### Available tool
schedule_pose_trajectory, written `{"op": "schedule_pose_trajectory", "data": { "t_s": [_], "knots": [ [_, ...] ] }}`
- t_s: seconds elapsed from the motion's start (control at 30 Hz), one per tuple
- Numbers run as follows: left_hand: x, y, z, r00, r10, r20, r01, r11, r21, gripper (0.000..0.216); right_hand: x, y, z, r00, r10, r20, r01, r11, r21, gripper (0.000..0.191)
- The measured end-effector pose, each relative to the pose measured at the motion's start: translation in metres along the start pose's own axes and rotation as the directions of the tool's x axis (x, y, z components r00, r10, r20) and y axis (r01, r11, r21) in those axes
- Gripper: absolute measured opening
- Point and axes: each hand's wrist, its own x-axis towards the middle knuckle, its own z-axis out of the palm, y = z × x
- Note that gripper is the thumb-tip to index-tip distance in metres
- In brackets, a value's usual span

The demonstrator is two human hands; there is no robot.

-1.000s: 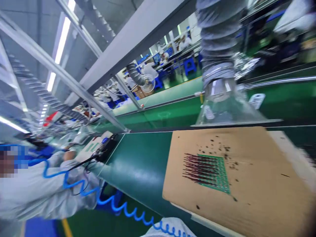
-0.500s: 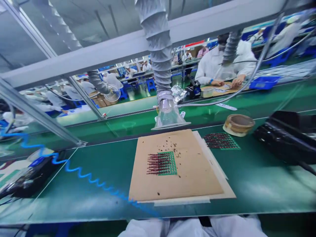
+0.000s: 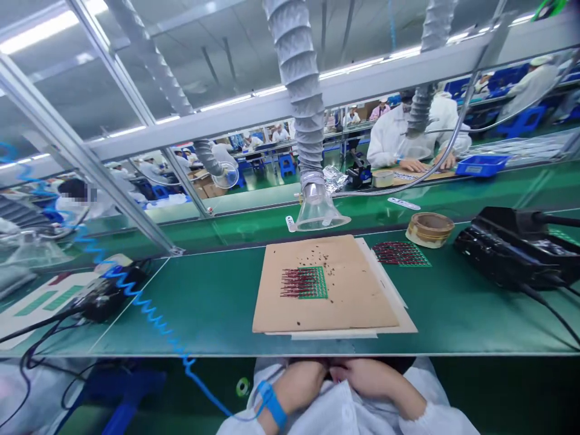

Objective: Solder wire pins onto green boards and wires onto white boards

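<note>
My left hand [image 3: 302,382] and my right hand [image 3: 368,378] rest together in my lap below the bench's front edge, fingers curled inward and pressed against each other. What they hold, if anything, is hidden. A blue wrist strap [image 3: 272,403] circles my left wrist, with a blue coiled cord [image 3: 136,302] running off to the left. On the bench ahead lies a brown cardboard sheet [image 3: 339,302] carrying a green circuit board with red leads [image 3: 304,283].
A clear fume hood on a grey hose [image 3: 316,208] hangs behind the cardboard. A second board [image 3: 400,254], a tape roll [image 3: 429,228] and a black unit [image 3: 512,248] lie to the right. A black device with cables [image 3: 102,296] sits left. Other workers sit across the line.
The view swung from the left neighbour back to the bench and tilted down. My two hands, out of sight before, now show in my lap.
</note>
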Motion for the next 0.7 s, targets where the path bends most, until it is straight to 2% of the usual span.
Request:
{"op": "schedule_pose_trajectory", "data": {
  "t_s": [0.13,0.23,0.33,0.43,0.5,0.57,0.63,0.7],
  "knots": [
    [-0.048,0.003,0.0,1.0,0.023,0.014,-0.023,1.0,-0.006,0.035,-0.044,-0.02,0.011,0.991,-0.103,0.08,0.104,0.995,-0.007,0.019],
    [-0.077,0.014,-0.012,0.998,0.068,0.005,-0.068,0.997,-0.038,0.039,-0.071,-0.049,0.003,0.976,-0.205,0.074,0.212,0.971,-0.107,0.032],
    [-0.092,0.016,-0.041,0.991,0.108,-0.079,-0.115,0.989,-0.091,0.042,-0.091,-0.067,-0.021,0.97,-0.242,-0.013,0.239,0.965,-0.107,0.038],
    [-0.094,0.0,-0.087,0.956,0.054,-0.289,-0.098,0.985,-0.139,0.047,-0.111,-0.058,-0.057,0.97,-0.187,-0.155,0.182,0.982,-0.04,0.045],
    [-0.088,-0.018,-0.123,0.878,-0.03,-0.478,-0.025,0.994,-0.108,0.047,-0.126,-0.04,-0.085,0.97,-0.103,-0.218,0.105,0.994,-0.003,0.049],
    [-0.075,-0.039,-0.159,0.743,-0.12,-0.658,0.108,0.992,-0.059,0.043,-0.14,-0.02,-0.113,0.954,-0.032,-0.297,0.032,0.999,-0.004,0.051],
    [-0.053,-0.057,-0.194,0.656,-0.185,-0.732,0.192,0.979,-0.075,0.044,-0.147,-0.002,-0.142,0.92,0.004,-0.391,-0.026,0.998,-0.05,0.052],
    [-0.025,-0.072,-0.226,0.597,-0.229,-0.769,0.252,0.963,-0.091,0.046,-0.144,0.01,-0.174,0.884,0.022,-0.466,-0.088,0.989,-0.121,0.05]
  ]
}}
